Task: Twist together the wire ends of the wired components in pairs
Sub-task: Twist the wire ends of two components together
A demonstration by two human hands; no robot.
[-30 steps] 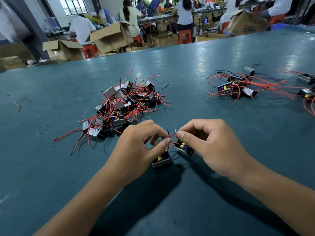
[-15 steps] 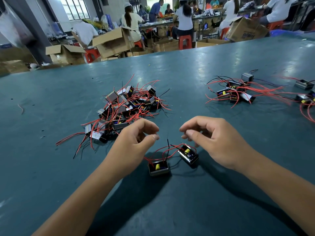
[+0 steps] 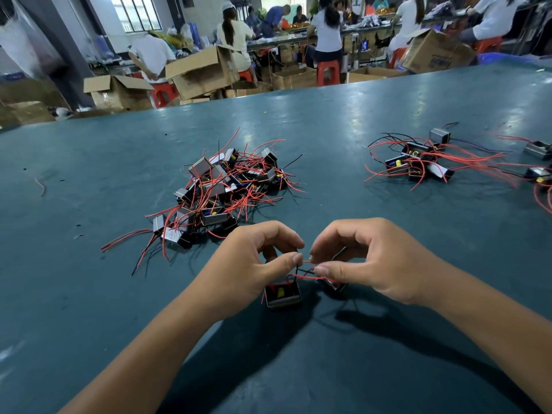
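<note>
Both hands back on the wires after a brief release half a second ago, when fingers hung apart above the pair. Left hand (image 3: 254, 261) now pinching thin red wire ends (image 3: 307, 271) between thumb and forefinger; right hand (image 3: 367, 261) pinching the same strands from the other side, fingertips nearly touching. Small black box-shaped component with yellow core (image 3: 282, 294) resting on the dark teal worktop (image 3: 89, 294) near its front edge, just below the left thumb; second black component (image 3: 336, 284) largely hidden under the right hand. Judged: re-grip for a further twist on this pair, joint not yet finished. Tangled heap of red-wired components (image 3: 221, 189) mid-worktop, awaiting pairing; smaller red-wired cluster (image 3: 418, 159) toward the right edge.
</note>
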